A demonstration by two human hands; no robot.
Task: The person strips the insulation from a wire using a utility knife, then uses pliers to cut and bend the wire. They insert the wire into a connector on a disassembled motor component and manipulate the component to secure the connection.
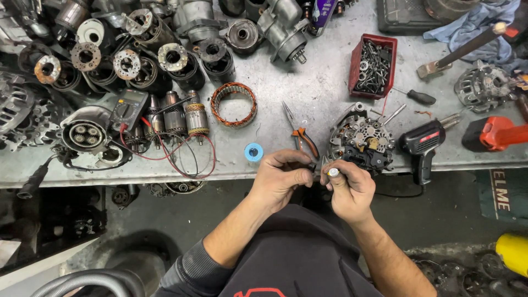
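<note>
My left hand (pixel 279 179) and my right hand (pixel 348 187) meet at the front edge of a grey metal workbench (pixel 308 88). The left fingers pinch a small dark part (pixel 314 168), mostly hidden between the hands. In my right hand is a thin tool with a white and yellow tip (pixel 332 172), touching that part. Just beyond the right hand lies an alternator rear housing with a rectifier (pixel 361 142). Orange-handled pliers (pixel 301 133) lie just past the left hand, and a blue solder spool (pixel 253 152) sits to their left.
A red bin of screws (pixel 373 66), a screwdriver (pixel 419 97), a black soldering gun (pixel 422 144) and a red power tool (pixel 495 133) lie to the right. At left are a copper stator ring (pixel 234 104), armatures (pixel 184 116), a multimeter (pixel 128 109) with leads and several starter housings.
</note>
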